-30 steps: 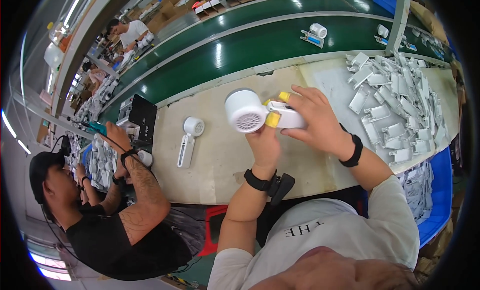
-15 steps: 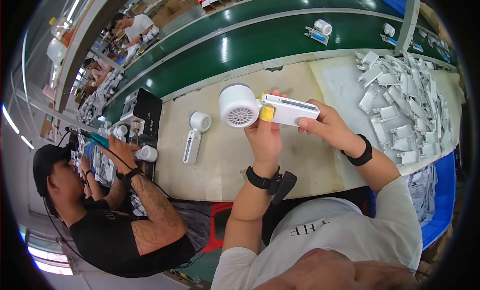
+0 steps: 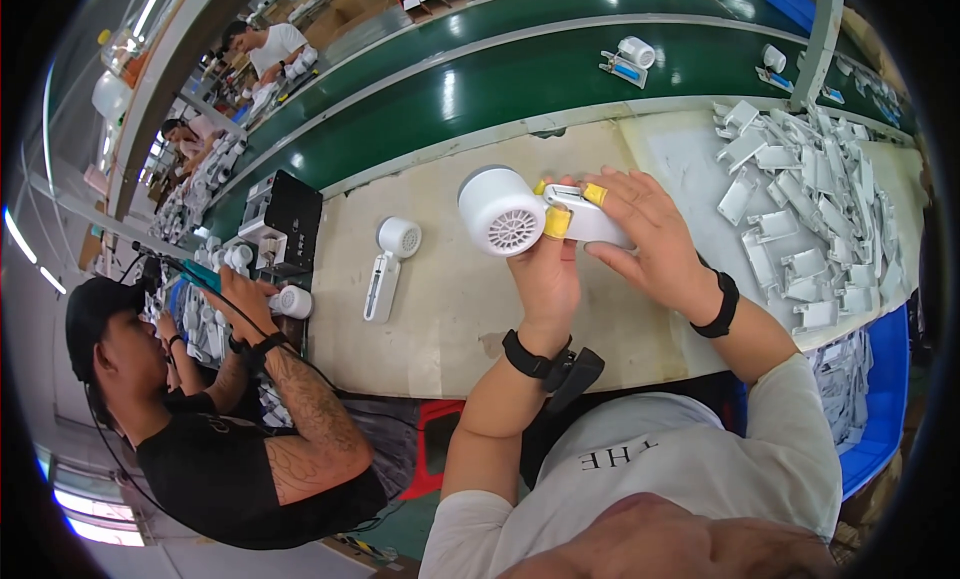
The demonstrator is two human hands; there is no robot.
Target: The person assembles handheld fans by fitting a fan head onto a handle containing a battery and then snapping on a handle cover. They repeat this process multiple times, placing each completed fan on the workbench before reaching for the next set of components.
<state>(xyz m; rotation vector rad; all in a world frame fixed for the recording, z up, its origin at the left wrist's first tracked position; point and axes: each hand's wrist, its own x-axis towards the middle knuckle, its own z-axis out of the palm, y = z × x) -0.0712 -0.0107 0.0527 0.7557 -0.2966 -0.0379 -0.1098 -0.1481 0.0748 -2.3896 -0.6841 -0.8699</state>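
Note:
A white handheld fan (image 3: 500, 214), its round grille facing me, is raised over the middle of the table. My left hand (image 3: 545, 284) grips it from below at the neck, with yellow tape wrapped on the thumb. Across the handle lies my right hand (image 3: 655, 241), fingers on top and thumb along the near side; one of its fingertips also carries yellow tape. Much of the handle is hidden under these fingers. To the left, a second white handheld fan (image 3: 382, 284) rests on the pale tabletop (image 3: 440, 349).
Many white plastic shells (image 3: 800, 204) are heaped at the right, above a blue bin (image 3: 880, 409). Along the back runs a green conveyor belt (image 3: 400, 129) carrying open fan parts (image 3: 628, 64). A black box-shaped machine (image 3: 285, 224) and a co-worker (image 3: 270, 419) are at the left.
My right hand has shifted from the handle's end to its top, with fingers now spread over it. The held fan has moved slightly right. Fan parts on the belt have slid a little left.

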